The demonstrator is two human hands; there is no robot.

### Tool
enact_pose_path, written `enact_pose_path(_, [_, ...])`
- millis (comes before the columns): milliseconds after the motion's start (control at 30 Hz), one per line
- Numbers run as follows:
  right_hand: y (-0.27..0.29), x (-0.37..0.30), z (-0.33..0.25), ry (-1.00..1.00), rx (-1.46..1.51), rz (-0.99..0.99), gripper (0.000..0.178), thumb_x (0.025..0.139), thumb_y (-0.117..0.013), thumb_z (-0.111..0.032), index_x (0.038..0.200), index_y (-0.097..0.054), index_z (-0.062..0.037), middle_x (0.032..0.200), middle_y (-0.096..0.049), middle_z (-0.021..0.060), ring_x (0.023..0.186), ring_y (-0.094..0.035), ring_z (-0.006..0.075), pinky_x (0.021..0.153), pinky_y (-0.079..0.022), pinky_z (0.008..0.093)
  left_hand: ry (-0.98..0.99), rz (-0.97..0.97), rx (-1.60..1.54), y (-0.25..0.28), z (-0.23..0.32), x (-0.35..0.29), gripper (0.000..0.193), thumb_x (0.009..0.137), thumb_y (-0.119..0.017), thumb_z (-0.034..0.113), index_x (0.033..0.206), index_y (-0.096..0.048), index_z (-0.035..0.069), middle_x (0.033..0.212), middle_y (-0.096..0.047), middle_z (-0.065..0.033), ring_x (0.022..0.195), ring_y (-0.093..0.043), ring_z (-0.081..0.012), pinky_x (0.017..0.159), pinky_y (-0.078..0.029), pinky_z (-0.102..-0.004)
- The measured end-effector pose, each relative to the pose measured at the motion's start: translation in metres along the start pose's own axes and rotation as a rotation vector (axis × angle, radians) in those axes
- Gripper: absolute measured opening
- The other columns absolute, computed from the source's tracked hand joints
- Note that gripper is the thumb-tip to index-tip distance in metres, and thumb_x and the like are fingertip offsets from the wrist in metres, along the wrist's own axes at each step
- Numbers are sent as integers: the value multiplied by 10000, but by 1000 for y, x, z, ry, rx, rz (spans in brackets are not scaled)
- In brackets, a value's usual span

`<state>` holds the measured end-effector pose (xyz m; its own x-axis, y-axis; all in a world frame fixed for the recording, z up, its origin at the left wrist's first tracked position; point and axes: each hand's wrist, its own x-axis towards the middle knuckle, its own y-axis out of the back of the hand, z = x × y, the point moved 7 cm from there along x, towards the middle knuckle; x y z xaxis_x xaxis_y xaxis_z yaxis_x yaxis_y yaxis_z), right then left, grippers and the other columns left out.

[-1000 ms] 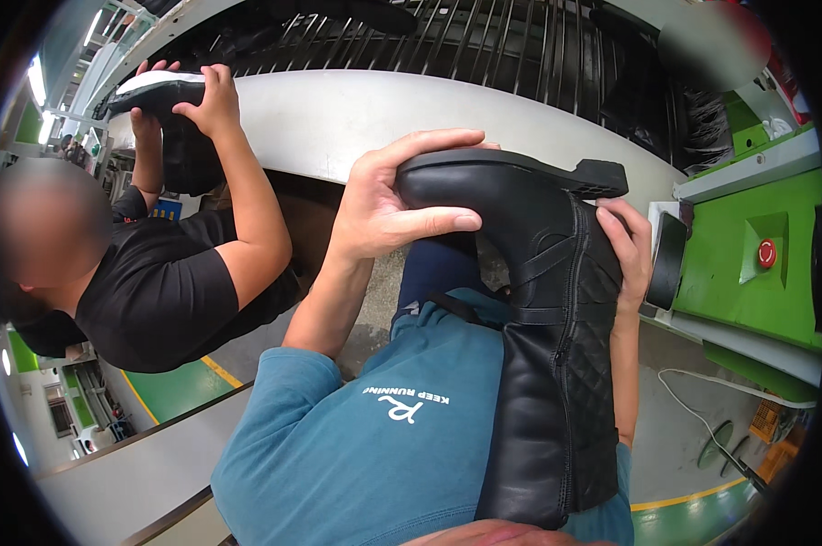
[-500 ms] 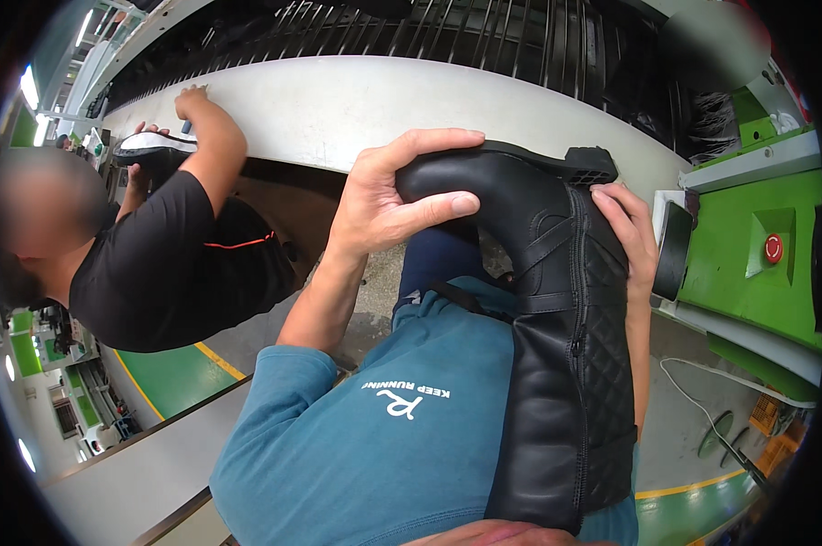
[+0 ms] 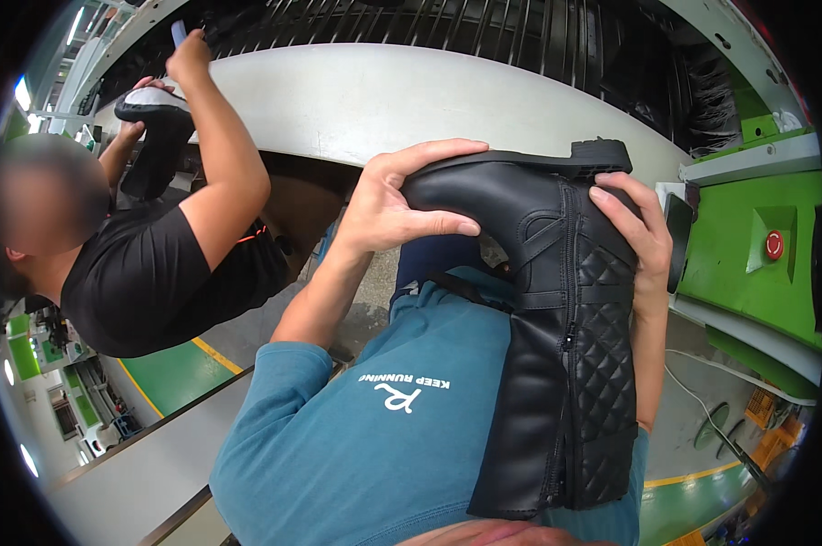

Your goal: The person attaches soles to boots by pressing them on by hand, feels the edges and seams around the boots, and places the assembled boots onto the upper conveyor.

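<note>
A tall black boot [image 3: 540, 309] hangs between my hands, its sole turned up and its shaft running down along my blue shirt. A zipper runs the length of the shaft, with quilted panels beside it and straps at the ankle. Around the toe wraps my left hand [image 3: 402, 196], thumb on the upper and fingers along the sole edge. My right hand [image 3: 640, 223] grips the heel end, fingertips just under the heel block; part of that hand is hidden behind the boot.
Ahead is a white ledge [image 3: 338, 100] in front of metal rollers [image 3: 484, 23]. At the left a co-worker [image 3: 174, 246] in black holds another black boot [image 3: 159, 146] with a whitish sole. A green machine panel with a red button [image 3: 773, 244] stands at the right.
The boot has tilted slightly in my hands, showing more of the quilted side, its shaft's lower end shifted left. The co-worker has raised an arm and turned their boot more upright.
</note>
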<state>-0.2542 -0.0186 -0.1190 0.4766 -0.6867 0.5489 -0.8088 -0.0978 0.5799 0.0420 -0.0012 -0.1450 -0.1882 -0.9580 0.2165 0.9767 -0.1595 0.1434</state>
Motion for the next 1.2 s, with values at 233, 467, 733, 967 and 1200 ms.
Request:
enact_pose_path(233, [-12,25,23,-179,96,-146,475,893,-728,-30,1362,-795,-58,1450,-644,115,1313,-659,255,1147,-501,360,167,111,-154,0,-23,-17,816,746,-999,85,1493,-685,-7,1389,-751,-173,1248,-727,-222,1124,-549,-356])
enact_pose_path(467, [-16,-7,110,-278,338,-288,550,947,-840,-146,1426,-642,39,1294,-682,143,1212,-681,257,1061,-527,361,125,-26,-626,-11,-47,-47,1127,823,-873,50,1755,-240,35,1764,-367,-254,1610,-438,-335,1328,-382,-463])
enact_pose_path(733, [-50,12,112,-837,472,-365,470,1071,-744,-465,1199,-696,-16,855,-713,16,564,-625,85,490,-434,223,175,-66,-196,2,-65,-70,785,900,-871,28,1619,-557,38,1543,-667,-188,1379,-681,-276,1160,-555,-415])
enact_pose_path(967, [-38,36,143,-792,-92,-493,563,1057,-732,-559,1091,-751,2,835,-730,23,788,-646,126,716,-473,293,-128,106,341,-8,-81,-66,665,773,-974,214,1390,-772,69,1514,-709,-173,1396,-665,-372,1182,-508,-476])
enact_pose_path(1200, [-48,60,26,-166,-157,-336,535,862,-949,-264,1306,-769,-27,1289,-774,126,1177,-730,266,1030,-561,391,-161,227,348,-17,-90,-71,611,726,-985,307,1285,-823,123,1422,-766,-141,1229,-744,-340,1082,-547,-454])
